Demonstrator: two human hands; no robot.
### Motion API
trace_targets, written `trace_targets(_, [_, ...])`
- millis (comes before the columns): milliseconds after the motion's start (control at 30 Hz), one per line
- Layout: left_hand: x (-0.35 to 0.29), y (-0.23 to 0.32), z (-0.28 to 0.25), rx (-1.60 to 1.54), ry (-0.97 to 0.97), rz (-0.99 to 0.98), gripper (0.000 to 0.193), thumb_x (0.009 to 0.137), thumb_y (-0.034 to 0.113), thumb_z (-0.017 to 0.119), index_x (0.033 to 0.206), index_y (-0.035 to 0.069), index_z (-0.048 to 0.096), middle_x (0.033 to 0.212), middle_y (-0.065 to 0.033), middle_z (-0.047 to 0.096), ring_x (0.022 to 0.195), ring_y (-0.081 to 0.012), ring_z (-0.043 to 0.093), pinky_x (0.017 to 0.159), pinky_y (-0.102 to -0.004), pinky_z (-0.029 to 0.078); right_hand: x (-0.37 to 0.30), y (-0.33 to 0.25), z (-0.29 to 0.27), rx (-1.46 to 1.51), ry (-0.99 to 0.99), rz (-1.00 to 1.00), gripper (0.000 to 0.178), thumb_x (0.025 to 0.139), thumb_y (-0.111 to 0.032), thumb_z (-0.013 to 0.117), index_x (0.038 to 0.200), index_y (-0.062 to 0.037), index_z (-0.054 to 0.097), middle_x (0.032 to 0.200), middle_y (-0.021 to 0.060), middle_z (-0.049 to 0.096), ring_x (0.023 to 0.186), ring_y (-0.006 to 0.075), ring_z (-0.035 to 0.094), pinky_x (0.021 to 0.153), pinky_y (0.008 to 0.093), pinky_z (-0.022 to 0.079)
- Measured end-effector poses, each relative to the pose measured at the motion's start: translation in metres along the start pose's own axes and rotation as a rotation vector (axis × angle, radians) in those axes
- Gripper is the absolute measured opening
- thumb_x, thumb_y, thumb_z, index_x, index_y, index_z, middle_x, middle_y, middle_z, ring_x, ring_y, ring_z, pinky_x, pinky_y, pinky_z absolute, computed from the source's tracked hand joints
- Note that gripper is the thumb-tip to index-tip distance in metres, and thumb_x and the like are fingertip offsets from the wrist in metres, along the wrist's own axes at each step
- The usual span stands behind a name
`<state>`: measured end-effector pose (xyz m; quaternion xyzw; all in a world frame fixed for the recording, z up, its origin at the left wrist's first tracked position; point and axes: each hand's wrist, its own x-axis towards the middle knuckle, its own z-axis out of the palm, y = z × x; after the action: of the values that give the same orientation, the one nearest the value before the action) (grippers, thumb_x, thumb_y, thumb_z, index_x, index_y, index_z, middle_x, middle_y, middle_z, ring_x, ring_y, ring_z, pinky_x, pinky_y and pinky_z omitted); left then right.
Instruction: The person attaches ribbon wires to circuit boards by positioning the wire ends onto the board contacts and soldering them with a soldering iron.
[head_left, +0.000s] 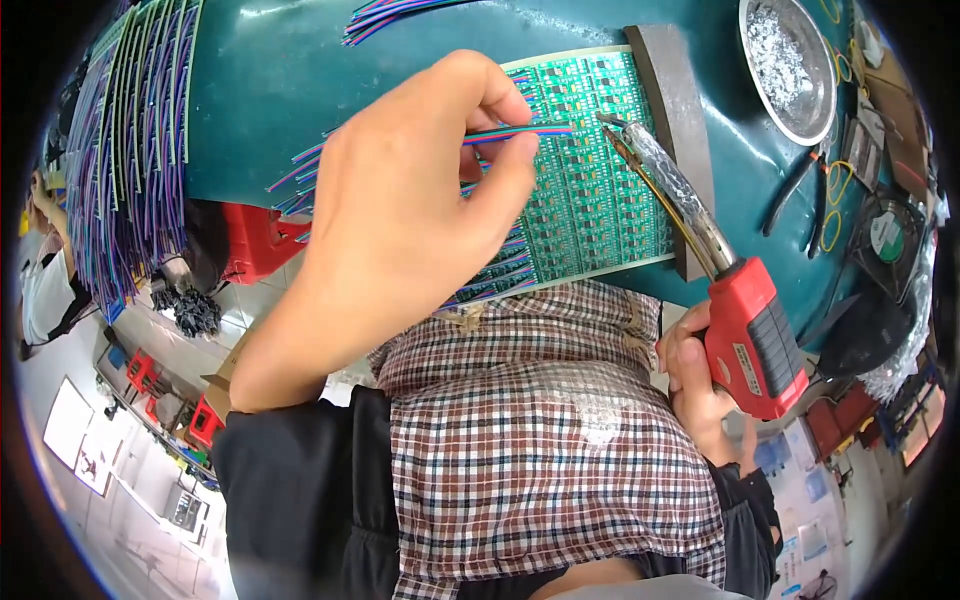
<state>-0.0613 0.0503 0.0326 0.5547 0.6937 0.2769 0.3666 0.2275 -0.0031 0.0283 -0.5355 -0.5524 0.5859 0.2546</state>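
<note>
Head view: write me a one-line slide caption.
Left hand pinches thin wires over a green circuit board while the right hand holds a red soldering iron.

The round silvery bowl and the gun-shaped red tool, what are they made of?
Round silvery bowl: probably smooth metal, since its rim gleams. Gun-shaped red tool: its handle looks like satiny plastic, evenly coloured with soft highlights; its long grey barrel seems metal, given the patchy shine.
</note>
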Motion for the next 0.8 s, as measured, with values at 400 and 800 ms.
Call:
trace_targets(400, [-0.005, -0.007, 0.021, 0.308, 0.094, 0.071, 0.017, 0.084, 0.015, 0.075, 0.082, 0.003, 0.063, 0.076, -0.0041, 0.062, 0.065, -0.0127, 0.061, 0.062, -0.0268, 0.050, -0.004, 0.008, -0.008, -0.153, -0.069, -0.090, 0.024, 0.094, -0.013, 0.064, 0.108, 0.0024, 0.052, 0.068, 0.0032, 0.049, 0.048, 0.0087, 0.041, 0.049, 0.0262, 0.039])
trace_targets(800, [-0.002, -0.014, 0.033, 0.350, 0.194, 0.103, 0.021, 0.083, 0.015, 0.077, 0.073, 0.004, 0.062, 0.074, -0.0036, 0.062, 0.063, -0.0142, 0.064, 0.058, -0.0273, 0.051, -0.007, 0.003, 0.000, -0.069, -0.032, 0.088, 0.024, 0.090, -0.009, 0.066, 0.108, 0.0015, 0.054, 0.070, 0.0036, 0.050, 0.054, 0.0092, 0.044, 0.050, 0.0252, 0.037])
